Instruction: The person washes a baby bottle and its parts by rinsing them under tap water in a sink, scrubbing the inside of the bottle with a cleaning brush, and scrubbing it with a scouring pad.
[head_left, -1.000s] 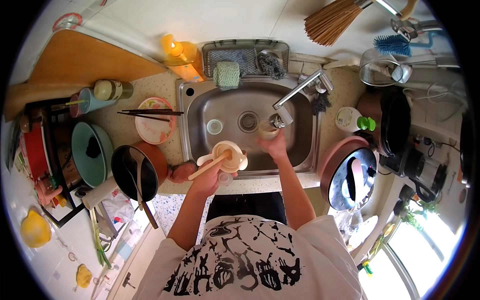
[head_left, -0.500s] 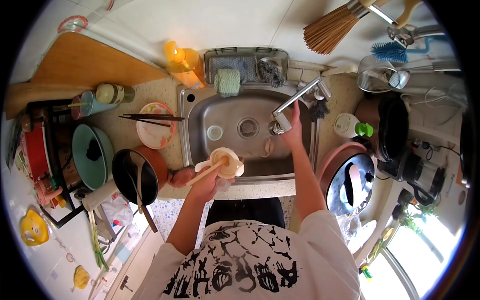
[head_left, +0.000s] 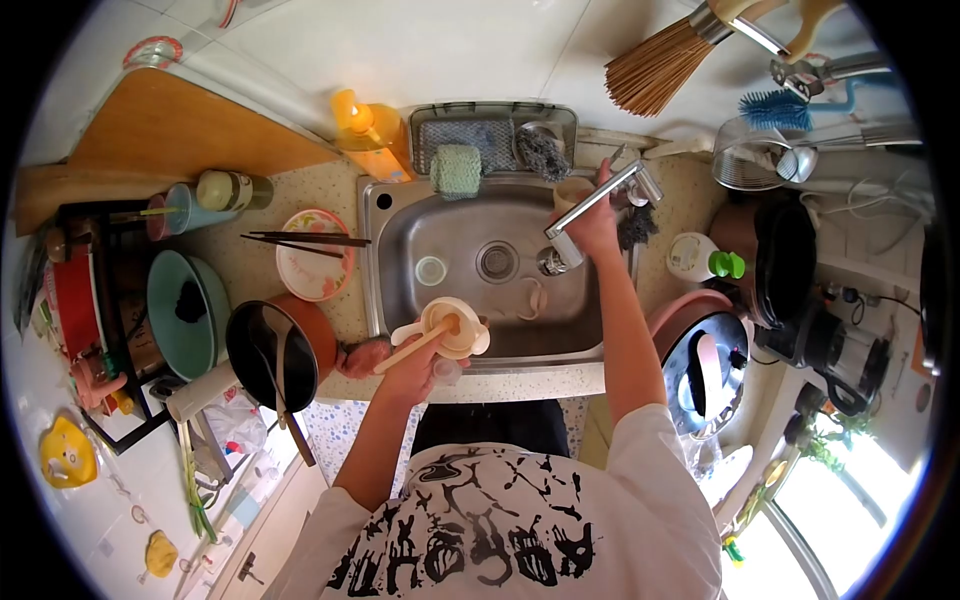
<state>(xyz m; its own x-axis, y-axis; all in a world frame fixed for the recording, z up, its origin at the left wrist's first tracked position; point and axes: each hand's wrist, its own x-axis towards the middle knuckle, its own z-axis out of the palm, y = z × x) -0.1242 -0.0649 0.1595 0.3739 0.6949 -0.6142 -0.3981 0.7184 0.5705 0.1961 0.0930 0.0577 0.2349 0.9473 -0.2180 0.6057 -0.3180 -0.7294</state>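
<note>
head view shows a cream plastic piece (head_left: 464,338) gripped in the left hand (head_left: 412,376).

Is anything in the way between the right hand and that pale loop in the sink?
Yes: in this view, the tap's spout lies between the right hand and the pale loop. Their heights are hard to judge from here.

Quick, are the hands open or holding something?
Left hand: closed, holding a cream long-handled piece.
Right hand: apparently holding a beige cup, partly hidden.
</note>
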